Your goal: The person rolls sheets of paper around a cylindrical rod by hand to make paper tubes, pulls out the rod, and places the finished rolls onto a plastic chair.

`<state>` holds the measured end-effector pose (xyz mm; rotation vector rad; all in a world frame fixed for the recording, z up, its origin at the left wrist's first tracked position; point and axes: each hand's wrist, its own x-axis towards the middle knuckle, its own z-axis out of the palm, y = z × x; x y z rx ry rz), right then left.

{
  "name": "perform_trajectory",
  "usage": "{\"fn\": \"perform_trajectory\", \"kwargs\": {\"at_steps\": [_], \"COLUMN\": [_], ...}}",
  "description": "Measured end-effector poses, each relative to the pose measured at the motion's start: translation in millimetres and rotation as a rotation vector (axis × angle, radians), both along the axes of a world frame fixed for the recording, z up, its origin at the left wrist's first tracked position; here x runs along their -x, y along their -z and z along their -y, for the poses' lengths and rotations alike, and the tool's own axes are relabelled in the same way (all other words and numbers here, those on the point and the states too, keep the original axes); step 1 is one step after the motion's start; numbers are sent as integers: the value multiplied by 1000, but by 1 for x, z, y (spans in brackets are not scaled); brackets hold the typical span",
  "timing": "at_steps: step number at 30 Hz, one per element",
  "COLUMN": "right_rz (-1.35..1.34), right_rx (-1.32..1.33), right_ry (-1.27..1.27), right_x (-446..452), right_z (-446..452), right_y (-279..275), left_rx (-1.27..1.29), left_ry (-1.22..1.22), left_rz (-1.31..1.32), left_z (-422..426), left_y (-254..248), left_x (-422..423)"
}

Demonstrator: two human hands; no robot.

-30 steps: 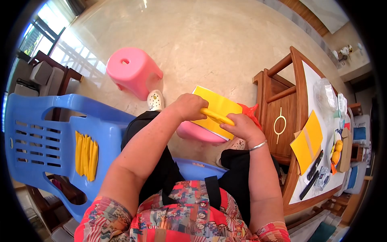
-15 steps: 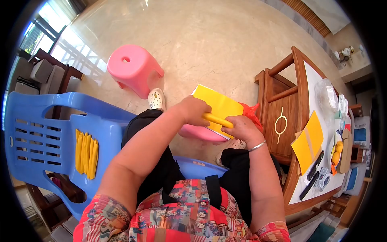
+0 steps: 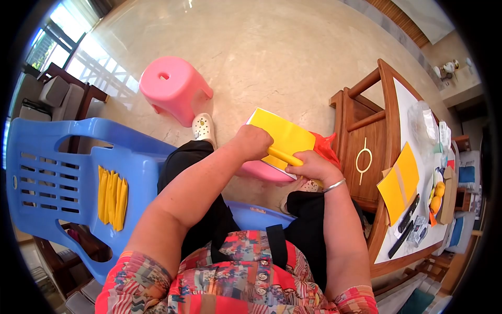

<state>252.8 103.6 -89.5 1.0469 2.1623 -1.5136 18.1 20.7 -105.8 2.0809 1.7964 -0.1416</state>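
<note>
While the yellow paper roll point(image 3: 285, 156) spans both hands above yellow sheets point(image 3: 285, 131) on a pink stool point(image 3: 264, 171), the step in hand appears to be shaping it. Grip: left hand point(image 3: 254, 142) closed around the left end, right hand point(image 3: 316, 167) pinching the right. Next move probably calls for even pressure. Yellow strips point(image 3: 112, 201) lie on the blue chair point(image 3: 138, 175).

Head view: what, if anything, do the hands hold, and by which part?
A slim yellow roll, seemingly paper, held by its two ends: left hand at one, right hand at the other.
</note>
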Motion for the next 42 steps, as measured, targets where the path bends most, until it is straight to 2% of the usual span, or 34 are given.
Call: {"fn": "perform_trajectory", "kwargs": {"at_steps": [2, 5, 7, 8, 11, 13, 14, 17, 20, 23, 26, 28, 31, 32, 34, 37, 38, 42], "right_rz": [-45, 21, 6, -3, -111, -54, -23, 78, -47, -174, -53, -79, -252, -333, -294, -312, -331, -408], "right_rx": [-487, -738, -758, -769, -673, -184, 60, 339, 170, -657, -628, -507, -323, -261, -119, 109, 190, 248], "right_ry": [-225, -299, -295, -295, -186, -32, 45, 86, 100, -175, -185, -95, 99, 172, 283, 406, 442, 446], "right_x": [2, 19, 28, 30, 28, 28, 27, 25, 19, 29, 42, 40, 32, 30, 34, 37, 38, 42], "right_z": [5, 20, 28, 29, 30, 23, 19, 13, 15, 26, 35, 34, 26, 22, 20, 20, 21, 23], "right_y": [6, 18, 21, 23, 33, 22, 16, 5, 28, 29, 17, 20, 32, 36, 16, -6, -8, -9], "left_rx": [75, 233, 346, 277, 12, -242, -279, -336, -272, -196, -145, -149, -465, -474, -489, -281, -174, -117], "left_ry": [-8, -6, 0, -13, 6, 98, 129, 185, 149, 79, 57, 54, -200, -364, -689, -935, -984, -769], "left_rz": [36, 129, 175, 155, 69, -23, -27, -48, -53, -2, 10, -22, -3, 128, 396, 1054, 1195, 1247], "left_z": [0, 2, 1, 1, 4, 1, 0, -1, 0, 3, 4, -1, -12, -15, -22, -30, -28, -26], "left_y": [-1, -3, -2, -2, -4, 7, 13, 16, 15, 18, 16, 13, 13, 13, 7, -13, -19, -28], "left_x": [-1, 2, 8, 9, 10, 7, 4, -5, -9, -6, -3, 5, 27, 33, 45, 56, 57, 50]}}
